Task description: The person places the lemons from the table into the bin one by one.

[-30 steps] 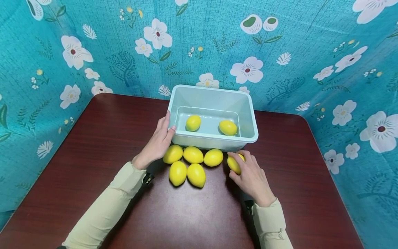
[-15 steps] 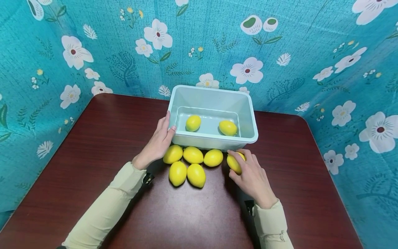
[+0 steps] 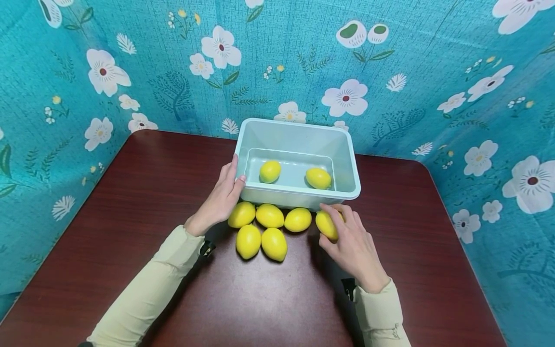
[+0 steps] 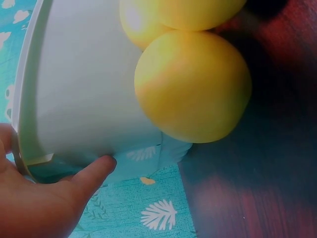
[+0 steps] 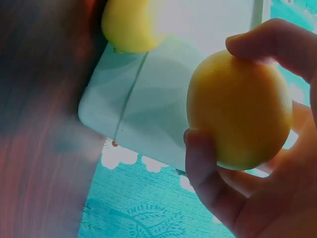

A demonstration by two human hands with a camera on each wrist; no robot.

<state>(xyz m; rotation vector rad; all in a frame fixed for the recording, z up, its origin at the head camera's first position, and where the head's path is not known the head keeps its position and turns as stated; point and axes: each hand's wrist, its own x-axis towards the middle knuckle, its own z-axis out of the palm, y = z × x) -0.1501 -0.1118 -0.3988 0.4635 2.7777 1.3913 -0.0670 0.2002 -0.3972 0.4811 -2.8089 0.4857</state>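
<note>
Floral turquoise cloth [image 3: 277, 62] hangs behind and to both sides of the dark red-brown table [image 3: 295, 299]. Pale blue bin [image 3: 287, 196] stands near the middle of the table's far edge, long side along that edge. Inside it lie two lemons [image 3: 270, 171], well apart. Just in front of the bin lies a row of three lemons [image 3: 270, 215]; a pair of lemons [image 3: 248, 241] sits next to the row's left part, on the side away from the table's far edge.

Left hand [image 3: 220, 195]: placed at the bin's front left corner. Thumb bears on the rim; fingers lie along the outer left wall — apparently a steadying hold.

Right hand [image 3: 353, 243]: fingers curled around the held lemon [image 3: 327, 224], gripping it from opposite sides. It is located near the bin's front right corner, apart from the row and toward the table's right edge. Whether its underside touches the table cannot be told from these angles.

Step in hand, as judged: picking up one lemon for transfer to the bin; two are inside, six outside including this one. Next move calls for a firm grip and a lift above the front rim — then a forward carry and low release, with the bin kept steady.
</note>
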